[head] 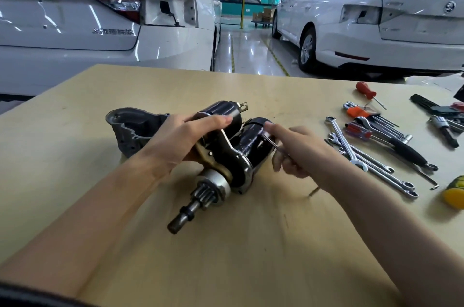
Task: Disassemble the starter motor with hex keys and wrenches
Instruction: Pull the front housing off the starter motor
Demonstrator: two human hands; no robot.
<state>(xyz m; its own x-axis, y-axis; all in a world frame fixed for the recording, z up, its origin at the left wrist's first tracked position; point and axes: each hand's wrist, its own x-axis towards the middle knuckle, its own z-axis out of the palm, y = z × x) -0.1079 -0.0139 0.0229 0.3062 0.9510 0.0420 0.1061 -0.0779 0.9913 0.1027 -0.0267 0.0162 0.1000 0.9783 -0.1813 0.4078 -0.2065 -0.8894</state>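
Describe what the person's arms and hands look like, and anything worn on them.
Both forearms are bare right up to the frame edge; no sleeve shows. The left hand and right hand are gloveless, with no watch, ring or bracelet visible. The nails look short and plain.
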